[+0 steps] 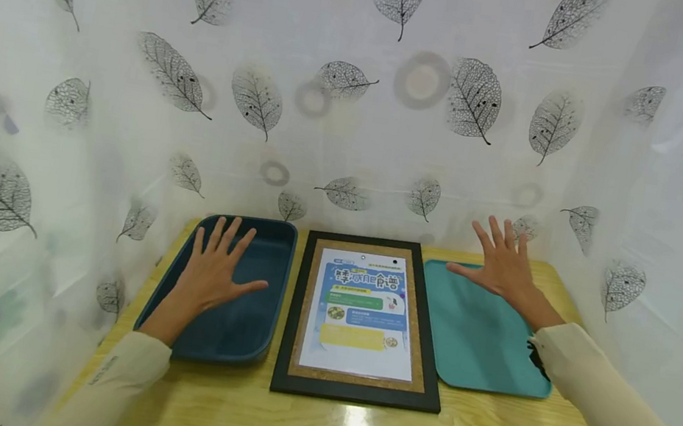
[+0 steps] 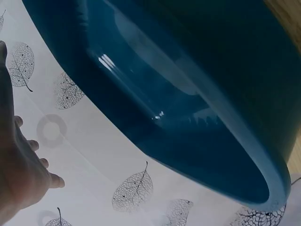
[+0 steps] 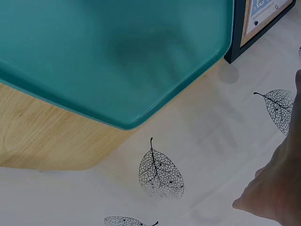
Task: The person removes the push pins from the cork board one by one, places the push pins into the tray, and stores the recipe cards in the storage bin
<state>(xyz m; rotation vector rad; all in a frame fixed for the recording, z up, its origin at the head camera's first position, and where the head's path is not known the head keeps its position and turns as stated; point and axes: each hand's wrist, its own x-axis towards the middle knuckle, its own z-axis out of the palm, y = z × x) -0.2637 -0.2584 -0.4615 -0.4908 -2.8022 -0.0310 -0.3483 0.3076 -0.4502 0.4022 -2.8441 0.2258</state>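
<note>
My left hand is held over the dark blue deep tray, fingers spread and nothing in it. Over the far part of the flat teal tray my right hand is raised, its fingers also spread and holding nothing. In the left wrist view the blue tray shows bare inner walls beside the hand. The right wrist view has the teal tray with a soft shadow on it, and part of the hand at the right edge.
Between the trays lies a black-framed cork board with a printed Chinese sheet on it. All stand on a light wooden table. A white curtain with leaf prints encloses the back and both sides.
</note>
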